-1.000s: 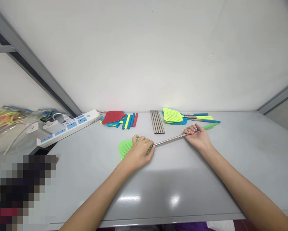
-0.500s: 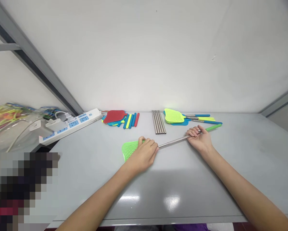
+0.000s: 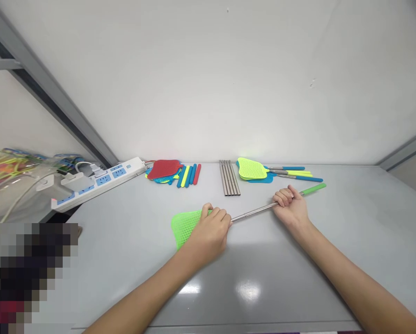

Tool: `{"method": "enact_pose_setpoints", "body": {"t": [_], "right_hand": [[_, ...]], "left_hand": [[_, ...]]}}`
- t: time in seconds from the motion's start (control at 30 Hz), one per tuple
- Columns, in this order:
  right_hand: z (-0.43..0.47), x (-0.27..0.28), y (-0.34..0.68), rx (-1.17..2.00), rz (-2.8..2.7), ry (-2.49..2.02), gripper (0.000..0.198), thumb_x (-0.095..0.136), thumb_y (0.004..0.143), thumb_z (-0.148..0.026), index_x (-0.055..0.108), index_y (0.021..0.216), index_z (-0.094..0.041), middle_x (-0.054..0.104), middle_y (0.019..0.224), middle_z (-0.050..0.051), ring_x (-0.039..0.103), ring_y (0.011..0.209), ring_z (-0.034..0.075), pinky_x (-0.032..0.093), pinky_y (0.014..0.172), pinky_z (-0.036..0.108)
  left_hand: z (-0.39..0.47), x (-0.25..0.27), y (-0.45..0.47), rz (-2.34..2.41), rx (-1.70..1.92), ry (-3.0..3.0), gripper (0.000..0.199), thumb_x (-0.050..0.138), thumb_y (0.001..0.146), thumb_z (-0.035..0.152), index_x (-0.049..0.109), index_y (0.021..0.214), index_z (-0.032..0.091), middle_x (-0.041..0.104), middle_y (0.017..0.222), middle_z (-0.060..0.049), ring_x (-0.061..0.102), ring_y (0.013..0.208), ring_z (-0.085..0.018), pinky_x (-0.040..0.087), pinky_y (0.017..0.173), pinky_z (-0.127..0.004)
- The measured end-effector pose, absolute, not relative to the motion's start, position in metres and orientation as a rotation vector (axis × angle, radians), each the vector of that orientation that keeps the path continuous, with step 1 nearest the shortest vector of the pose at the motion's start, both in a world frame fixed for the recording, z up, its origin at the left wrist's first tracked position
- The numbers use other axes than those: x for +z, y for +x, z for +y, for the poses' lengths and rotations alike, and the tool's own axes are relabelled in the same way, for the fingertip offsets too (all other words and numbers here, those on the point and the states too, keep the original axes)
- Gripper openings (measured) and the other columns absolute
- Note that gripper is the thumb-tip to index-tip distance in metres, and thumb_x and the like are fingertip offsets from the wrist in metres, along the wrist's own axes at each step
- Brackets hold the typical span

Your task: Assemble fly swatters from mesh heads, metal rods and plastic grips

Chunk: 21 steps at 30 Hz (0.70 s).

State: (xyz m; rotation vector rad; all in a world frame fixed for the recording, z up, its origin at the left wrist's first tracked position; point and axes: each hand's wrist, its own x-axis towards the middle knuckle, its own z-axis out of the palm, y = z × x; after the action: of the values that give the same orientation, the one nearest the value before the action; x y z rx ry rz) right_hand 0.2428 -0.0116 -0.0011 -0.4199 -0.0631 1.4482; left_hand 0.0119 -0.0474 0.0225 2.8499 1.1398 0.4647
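Note:
A green fly swatter (image 3: pixel 185 226) with a metal rod and a green grip spans the space between my hands. My left hand (image 3: pixel 211 229) is closed around the neck by its mesh head, hiding part of the head. Farther along, my right hand (image 3: pixel 289 206) has its fingers wrapped round the rod, just short of the green grip (image 3: pixel 313 189). Behind the swatter lie several bare metal rods (image 3: pixel 229 178), side by side. To their right, swatters with a yellow head (image 3: pixel 252 169) on top are stacked, their blue and yellow grips pointing right.
Loose swatter heads, a red one (image 3: pixel 164 170) uppermost, lie at the back left beside several coloured grips (image 3: pixel 189 176). A white power strip (image 3: pixel 101 182) with plugs runs along the left edge. A plastic bag (image 3: pixel 13 171) is at far left. A wall (image 3: pixel 208 83) bounds the table.
My right hand's fingers have closed more tightly round the rod. Both hands and the green swatter sit slightly lower in view, as the view has shifted a little.

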Motion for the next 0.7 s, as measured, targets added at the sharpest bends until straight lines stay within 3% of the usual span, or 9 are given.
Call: {"method": "enact_pose_setpoints", "body": {"t": [0.7], "right_hand": [[-0.020, -0.002, 0.228, 1.466, 0.019, -0.406, 0.032, 0.031, 0.080, -0.015, 0.012, 0.055, -0.020, 0.011, 0.042, -0.008, 0.018, 0.031, 0.007, 0.022, 0.029, 0.019]], "left_hand": [[-0.048, 0.021, 0.012, 1.156, 0.496, 2.832, 0.023, 0.028, 0.078, 0.006, 0.046, 0.068, 0.016, 0.046, 0.066, -0.004, 0.039, 0.064, -0.016, 0.028, 0.073, -0.035]]}}
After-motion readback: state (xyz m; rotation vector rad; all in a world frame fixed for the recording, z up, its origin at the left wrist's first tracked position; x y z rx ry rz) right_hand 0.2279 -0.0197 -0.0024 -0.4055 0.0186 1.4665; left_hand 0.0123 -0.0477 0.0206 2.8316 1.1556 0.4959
